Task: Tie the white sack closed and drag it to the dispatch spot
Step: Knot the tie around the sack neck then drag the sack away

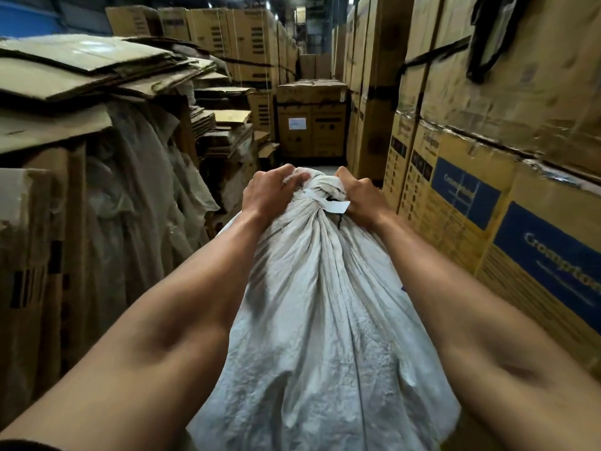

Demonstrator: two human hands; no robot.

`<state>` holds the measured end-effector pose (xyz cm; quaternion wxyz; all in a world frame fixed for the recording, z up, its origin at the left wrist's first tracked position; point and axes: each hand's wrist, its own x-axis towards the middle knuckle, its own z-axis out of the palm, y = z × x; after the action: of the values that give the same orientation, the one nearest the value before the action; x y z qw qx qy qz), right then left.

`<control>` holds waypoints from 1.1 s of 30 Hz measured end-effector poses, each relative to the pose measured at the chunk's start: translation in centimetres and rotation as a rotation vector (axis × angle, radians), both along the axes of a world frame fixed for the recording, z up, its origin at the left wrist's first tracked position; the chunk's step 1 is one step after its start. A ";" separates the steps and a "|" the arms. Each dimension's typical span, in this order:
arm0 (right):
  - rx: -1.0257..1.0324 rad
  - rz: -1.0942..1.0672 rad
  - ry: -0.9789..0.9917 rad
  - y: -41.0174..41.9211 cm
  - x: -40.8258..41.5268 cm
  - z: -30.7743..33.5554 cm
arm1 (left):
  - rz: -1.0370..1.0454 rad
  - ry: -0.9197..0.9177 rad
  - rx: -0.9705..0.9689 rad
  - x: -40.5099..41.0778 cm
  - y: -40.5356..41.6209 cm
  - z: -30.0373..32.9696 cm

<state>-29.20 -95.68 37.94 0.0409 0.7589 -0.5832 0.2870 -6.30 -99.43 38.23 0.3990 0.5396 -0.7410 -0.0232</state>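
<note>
A large white woven sack (318, 320) fills the lower middle of the head view, stretching away from me along the aisle. Its mouth is gathered into a bunch at the far end, bound by a white strip (320, 198) with a loose flat end sticking out to the right. My left hand (270, 190) clutches the gathered neck from the left. My right hand (361, 193) clutches it from the right, next to the strip's loose end. Both forearms run along either side of the sack.
A narrow aisle runs ahead. Stacked cartons with blue labels (487, 196) wall the right side. Flattened cardboard (81, 66) and plastic sheeting (136, 190) pile up on the left. A low stack of boxes (310, 125) blocks the aisle's far end.
</note>
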 end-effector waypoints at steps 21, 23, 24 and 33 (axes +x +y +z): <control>0.028 0.046 0.029 -50.8 -3.8 -2.9 | 0.007 0.041 0.015 -3.2 -49.4 -3.4; 0.043 0.050 0.033 -55.3 -4.1 -3.0 | -0.001 0.038 0.034 -3.3 -53.9 -3.6; 0.042 0.043 0.026 -58.1 -4.2 -3.1 | -0.011 0.042 0.045 -3.4 -56.6 -3.5; 0.067 0.004 0.016 -79.8 -5.5 -2.8 | -0.040 -0.001 0.058 -4.8 -78.5 -2.4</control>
<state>-34.70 -175.50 35.19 0.0194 0.7631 -0.5907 0.2614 -11.10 -177.95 35.82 0.3826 0.5358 -0.7509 -0.0524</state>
